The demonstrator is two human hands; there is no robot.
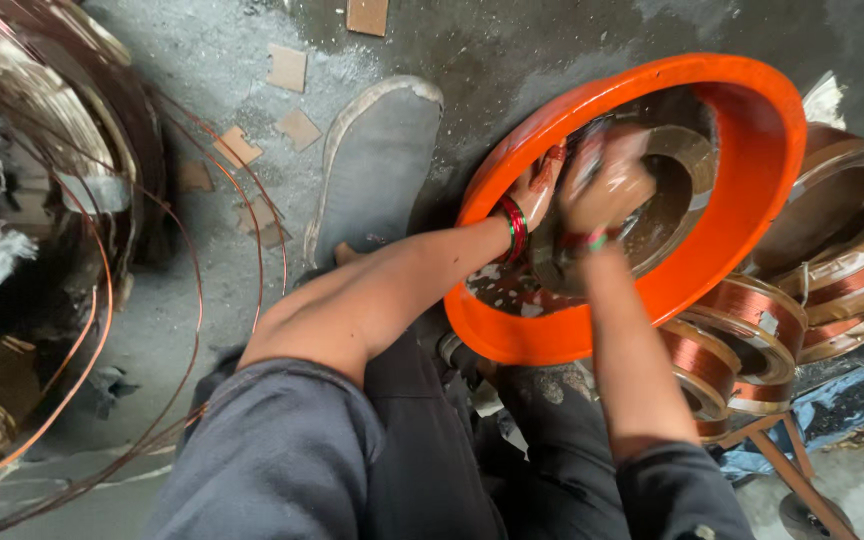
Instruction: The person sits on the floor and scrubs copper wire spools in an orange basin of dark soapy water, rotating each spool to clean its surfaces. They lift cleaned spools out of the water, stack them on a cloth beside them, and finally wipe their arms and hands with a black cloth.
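Note:
A big orange plastic basin [742,200] stands tilted on the floor in front of me. Both my hands are inside it. My left hand [540,190], with red and green bangles at the wrist, presses against a round brown spool [677,195] lying in the basin. My right hand [607,185] is blurred and sits on top of the spool's near edge, fingers curled around something dark that I cannot make out. Wet brown patches show on the basin's bottom.
Several spools wound with copper wire [752,345] are stacked at the right. Loose copper wire loops [187,330] and a large coil [42,130] lie at the left. A worn sandal [377,160] and cardboard scraps [287,68] lie on the grey floor.

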